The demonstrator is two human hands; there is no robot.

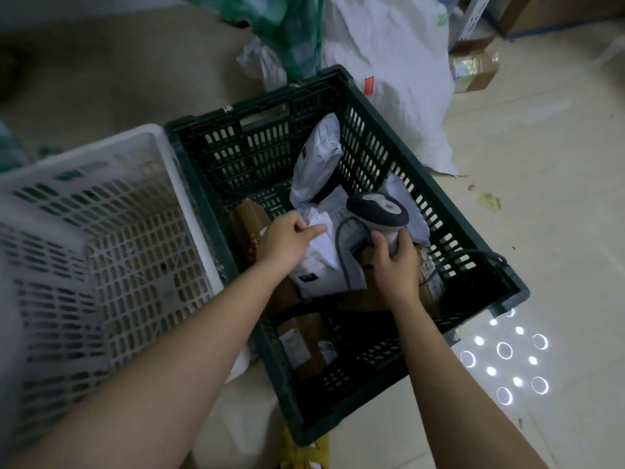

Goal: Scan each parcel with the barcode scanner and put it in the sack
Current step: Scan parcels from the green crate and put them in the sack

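Inside the dark green crate (368, 106) lie several parcels. My left hand (287, 240) pinches the crumpled edge of a white poly-bag parcel (321, 265) in the crate's middle. My right hand (395, 262) grips the handle of the grey-and-white barcode scanner (378, 209), whose head hangs just above that parcel; its grey cable loops over the bag. A second white bag parcel (316, 160) leans upright against the far wall. Brown cardboard parcels (304, 346) lie on the crate floor. A large white woven sack (389, 62) stands behind the crate.
A white slotted crate (111, 252) stands touching the green crate's left side. A green-and-white sack (291, 25) and taped cardboard boxes (473, 69) sit at the back. Pale tiled floor (541, 198) stretches to the right, with bright light spots near the crate's corner.
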